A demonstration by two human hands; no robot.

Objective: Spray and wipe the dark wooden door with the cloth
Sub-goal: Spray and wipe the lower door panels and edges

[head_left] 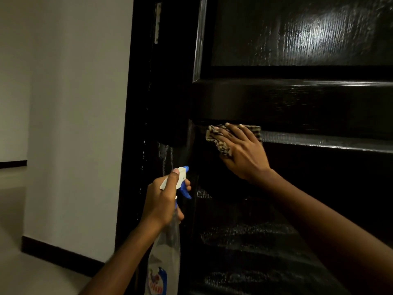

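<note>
1. The label (158, 282) low on the spray bottle (168, 241) shows a blue shape with red lettering, but it is too blurred to read. No other writing is visible.
2. The spray bottle is clear plastic, narrow at the neck and wider below. It has a white spray head and a blue trigger (185, 191). It hangs near the camera, just in front of the door's left edge.
3. The left hand (161, 201) grips the bottle's neck with curled fingers. The thumb lies along the top of the white head and one fingertip shows just above the trigger.
4. The dark wooden door (297, 99) fills the right of the scene. It is glossy, almost black, with raised mouldings around recessed panels. Its coarse grain catches the light in the far upper panel, and wet-looking streaks shine on the lower panel.
5. The cloth (221, 145) is a crumpled, soft fabric with a dark and tan check. It lies against the door at the top left corner of the lower panel, just under the horizontal rail.
6. The right hand (242, 152) presses the cloth to the door with its fingers spread and fairly straight, the fingertips at the moulding.
7. A narrow pale metal plate (157, 22) sits high on the door's edge.
8. On the left are a plain pale wall (74, 103), a dark skirting board (59, 258) and a light floor (32, 273).
</note>
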